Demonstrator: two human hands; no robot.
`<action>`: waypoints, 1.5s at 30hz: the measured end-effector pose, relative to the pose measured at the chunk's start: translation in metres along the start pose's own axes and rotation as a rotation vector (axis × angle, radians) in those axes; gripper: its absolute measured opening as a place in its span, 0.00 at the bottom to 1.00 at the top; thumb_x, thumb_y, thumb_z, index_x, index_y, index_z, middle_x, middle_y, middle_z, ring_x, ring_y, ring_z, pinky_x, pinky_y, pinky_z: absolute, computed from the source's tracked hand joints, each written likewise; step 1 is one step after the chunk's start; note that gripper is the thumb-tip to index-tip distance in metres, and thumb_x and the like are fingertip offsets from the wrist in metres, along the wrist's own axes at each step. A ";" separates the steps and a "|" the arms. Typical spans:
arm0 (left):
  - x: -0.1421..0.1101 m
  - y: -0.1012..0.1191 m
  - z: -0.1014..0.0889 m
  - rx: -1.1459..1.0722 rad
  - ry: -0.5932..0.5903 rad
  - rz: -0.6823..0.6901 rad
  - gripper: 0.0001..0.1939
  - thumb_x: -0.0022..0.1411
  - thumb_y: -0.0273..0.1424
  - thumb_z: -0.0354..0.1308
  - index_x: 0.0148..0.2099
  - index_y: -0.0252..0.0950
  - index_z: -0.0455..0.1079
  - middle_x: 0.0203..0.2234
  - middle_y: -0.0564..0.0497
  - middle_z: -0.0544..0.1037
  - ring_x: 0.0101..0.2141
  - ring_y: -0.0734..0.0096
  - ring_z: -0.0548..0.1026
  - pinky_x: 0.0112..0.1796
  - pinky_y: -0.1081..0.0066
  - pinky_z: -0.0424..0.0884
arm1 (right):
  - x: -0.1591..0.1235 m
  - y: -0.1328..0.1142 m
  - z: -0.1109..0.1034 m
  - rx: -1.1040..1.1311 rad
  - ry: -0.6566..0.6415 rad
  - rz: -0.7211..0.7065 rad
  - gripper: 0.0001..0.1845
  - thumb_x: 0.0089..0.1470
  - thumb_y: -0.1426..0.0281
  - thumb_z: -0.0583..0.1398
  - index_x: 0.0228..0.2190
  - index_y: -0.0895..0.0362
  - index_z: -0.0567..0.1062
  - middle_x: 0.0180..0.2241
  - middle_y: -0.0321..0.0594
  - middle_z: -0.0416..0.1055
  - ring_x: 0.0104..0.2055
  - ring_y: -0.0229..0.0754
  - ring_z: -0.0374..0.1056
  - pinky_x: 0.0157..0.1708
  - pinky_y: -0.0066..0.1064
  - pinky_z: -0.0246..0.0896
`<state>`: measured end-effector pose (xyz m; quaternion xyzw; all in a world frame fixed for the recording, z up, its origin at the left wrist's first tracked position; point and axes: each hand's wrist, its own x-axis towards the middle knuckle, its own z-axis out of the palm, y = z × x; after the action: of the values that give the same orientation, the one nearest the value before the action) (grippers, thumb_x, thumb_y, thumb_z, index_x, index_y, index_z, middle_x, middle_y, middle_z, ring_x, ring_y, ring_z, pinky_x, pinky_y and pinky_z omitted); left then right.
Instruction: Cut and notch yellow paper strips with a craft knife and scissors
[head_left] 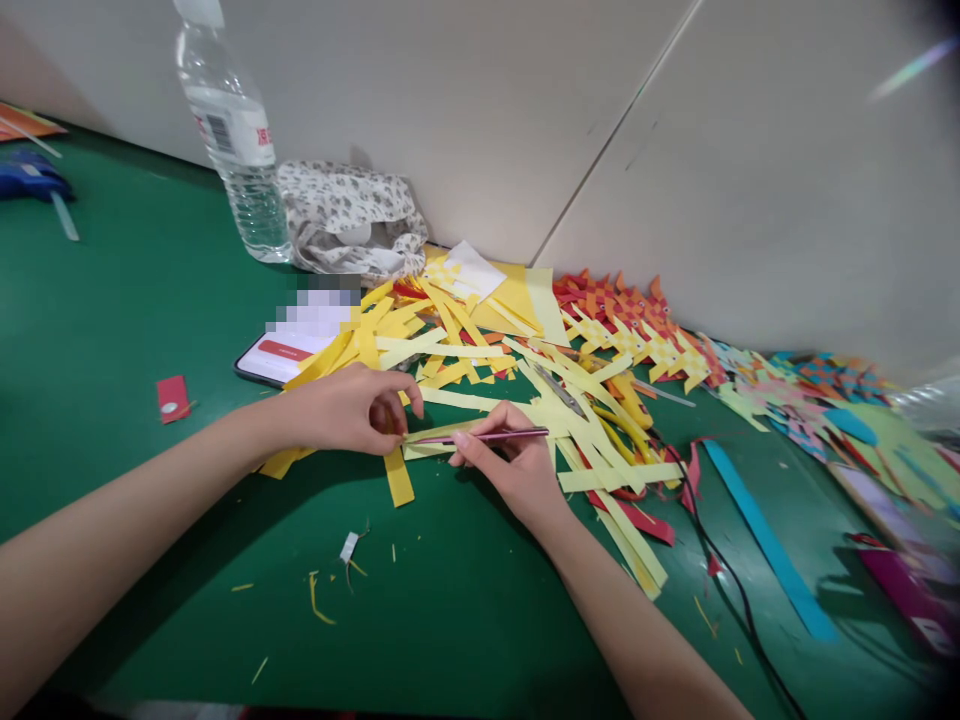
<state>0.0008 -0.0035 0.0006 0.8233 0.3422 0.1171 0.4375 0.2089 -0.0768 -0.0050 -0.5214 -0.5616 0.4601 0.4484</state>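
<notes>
My right hand (510, 460) grips a pair of slim pink-purple tweezers (517, 434) between thumb and fingers, their tip pointing left. A pale yellow paper strip (439, 450) runs under the tweezers, between my two hands. The thumb and a finger of my left hand (360, 410) are pinched at the strip's left end, right by the tweezers' tip. Just below those fingertips a darker yellow strip (400, 482) lies on the green table. Exactly how the tip meets the paper is too small to make out.
Behind my hands spreads a heap of yellow strips (450, 330). A phone (277, 345), a water bottle (240, 170) and a patterned cloth pouch (352, 210) stand left of it. Woven paper fish shapes (615, 310) line the wall. A black cable (720, 560) and blue strip (765, 540) lie right.
</notes>
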 end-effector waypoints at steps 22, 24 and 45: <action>0.000 -0.001 0.001 -0.011 0.010 0.008 0.13 0.47 0.26 0.56 0.38 0.39 0.63 0.28 0.55 0.78 0.22 0.78 0.72 0.25 0.78 0.67 | 0.002 0.002 0.000 0.030 0.003 0.047 0.11 0.46 0.63 0.64 0.23 0.54 0.67 0.23 0.36 0.75 0.26 0.38 0.69 0.26 0.30 0.63; 0.000 -0.002 0.001 -0.010 0.015 0.011 0.13 0.48 0.26 0.55 0.38 0.39 0.63 0.29 0.54 0.78 0.22 0.79 0.71 0.25 0.78 0.67 | 0.002 0.002 0.000 0.029 0.001 0.048 0.12 0.46 0.63 0.64 0.23 0.54 0.67 0.23 0.36 0.75 0.26 0.38 0.69 0.26 0.30 0.62; 0.000 0.003 -0.002 0.147 0.011 0.037 0.09 0.48 0.28 0.55 0.35 0.38 0.69 0.20 0.56 0.71 0.21 0.77 0.70 0.23 0.78 0.64 | 0.002 0.006 -0.011 0.067 0.090 -0.019 0.13 0.44 0.64 0.65 0.23 0.54 0.67 0.21 0.33 0.71 0.24 0.38 0.69 0.26 0.31 0.63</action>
<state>0.0008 -0.0034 0.0046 0.8588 0.3369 0.1044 0.3716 0.2206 -0.0739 -0.0085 -0.5209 -0.5300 0.4505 0.4948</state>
